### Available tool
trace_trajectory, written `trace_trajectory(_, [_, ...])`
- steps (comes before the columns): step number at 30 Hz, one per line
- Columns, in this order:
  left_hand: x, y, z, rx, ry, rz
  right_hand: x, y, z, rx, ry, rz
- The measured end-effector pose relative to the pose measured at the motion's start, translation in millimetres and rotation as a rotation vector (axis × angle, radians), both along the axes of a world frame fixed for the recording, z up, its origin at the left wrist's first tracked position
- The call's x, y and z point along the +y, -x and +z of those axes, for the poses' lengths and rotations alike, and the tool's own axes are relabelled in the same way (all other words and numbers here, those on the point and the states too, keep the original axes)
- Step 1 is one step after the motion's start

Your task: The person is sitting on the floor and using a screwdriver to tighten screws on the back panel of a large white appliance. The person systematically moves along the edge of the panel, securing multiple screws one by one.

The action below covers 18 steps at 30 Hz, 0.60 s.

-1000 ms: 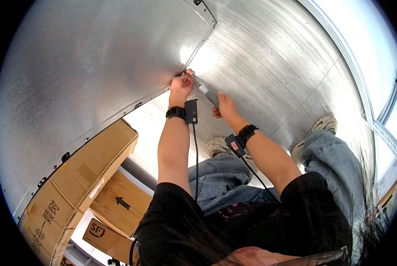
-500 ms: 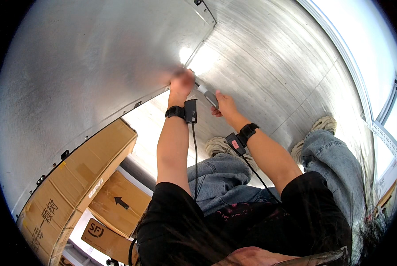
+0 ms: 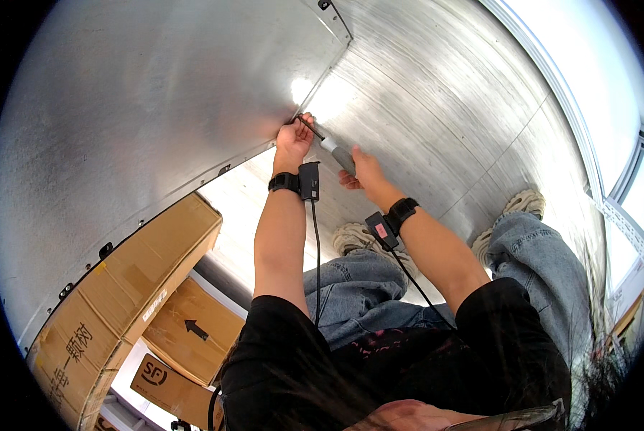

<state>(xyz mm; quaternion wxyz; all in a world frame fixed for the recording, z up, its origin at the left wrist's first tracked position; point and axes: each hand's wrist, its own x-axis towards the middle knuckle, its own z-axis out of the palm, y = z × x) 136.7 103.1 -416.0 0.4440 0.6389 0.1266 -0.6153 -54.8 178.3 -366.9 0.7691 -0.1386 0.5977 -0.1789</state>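
Observation:
A screwdriver [image 3: 343,158] with a grey and white handle slants up and left toward the lower edge of a large grey metal panel [image 3: 149,108]. My right hand [image 3: 365,173] is closed around the handle's rear end. Its thin dark shaft runs to the panel edge, where the tip meets or nearly meets it; the exact contact is too small to tell. Beside the shaft, my left hand [image 3: 294,140] has its fingers curled at that edge, partly behind the shaft. Whatever they pinch is hidden.
Cardboard boxes [image 3: 131,276] stand at the lower left, under the panel's near edge. Small dark brackets [image 3: 106,250] line that edge. Grey wood-look flooring [image 3: 437,100] spreads to the right, up to a white panel [image 3: 587,65]. Cables [image 3: 317,266] hang from both wrist units.
Both arms stay nearly in place. The right fingers have shifted slightly on the screwdriver handle, and the shaft and left fingers, blurred before, show clearly now.

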Motion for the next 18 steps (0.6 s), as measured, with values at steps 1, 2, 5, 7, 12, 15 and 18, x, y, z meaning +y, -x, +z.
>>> trace_trajectory(1, [0.8,-1.2,-1.3,0.006,0.004,0.003,-0.7,-1.3,6.1,0.030,0.039,0.008])
trace_trajectory(2, [1.3,-2.5,-2.6,0.012,0.008,0.007,2.5,-5.3,1.5,0.087,0.087,0.043])
trace_trajectory(5, [-0.8,2.6,0.6,0.008,0.006,-0.001,6.4,-5.8,-7.8,0.079,0.080,0.048])
trace_trajectory(7, [0.3,0.8,-0.1,0.002,0.004,-0.002,-0.9,4.2,3.2,-0.178,-0.126,-0.059])
trace_trajectory(12, [-0.9,2.0,-1.3,0.015,0.008,-0.026,3.4,-4.8,-9.9,0.099,0.130,0.095])
trace_trajectory(15, [0.7,-5.1,-11.1,0.056,0.024,0.005,1.3,2.9,-4.1,-0.143,-0.083,-0.092])
trace_trajectory(18, [8.3,-16.5,-31.8,-0.056,0.173,-0.142,-3.5,4.9,9.3,-0.180,-0.137,-0.013])
